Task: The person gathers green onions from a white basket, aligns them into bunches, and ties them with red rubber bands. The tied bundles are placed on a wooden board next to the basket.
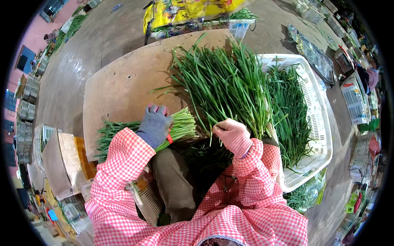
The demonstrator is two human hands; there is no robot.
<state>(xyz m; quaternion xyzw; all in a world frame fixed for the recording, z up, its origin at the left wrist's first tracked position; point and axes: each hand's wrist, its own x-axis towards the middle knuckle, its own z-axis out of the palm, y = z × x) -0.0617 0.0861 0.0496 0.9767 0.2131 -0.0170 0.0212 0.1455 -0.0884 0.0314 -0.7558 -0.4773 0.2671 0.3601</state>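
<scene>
A bundle of green garlic chives (184,124) lies across the near left of a tan board (123,86), with pale stem ends pointing right and a red band (169,137) around it. My left hand (154,124), in a grey-blue glove, is closed over this bundle beside the band. To the right, a large loose heap of chives (224,83) spreads over the board, its stem ends towards me. My right hand (234,135), in a pink glove, pinches a few stalks at the heap's lower left edge. Its palm side is hidden.
Right of the board stands a white plastic basket (320,123) holding more chives (286,117). Ahead is a crate (241,27) partly under a yellow sheet (172,13). Cardboard (72,158) stands at left. A dark mass of leaves (203,160) lies below the board's near edge.
</scene>
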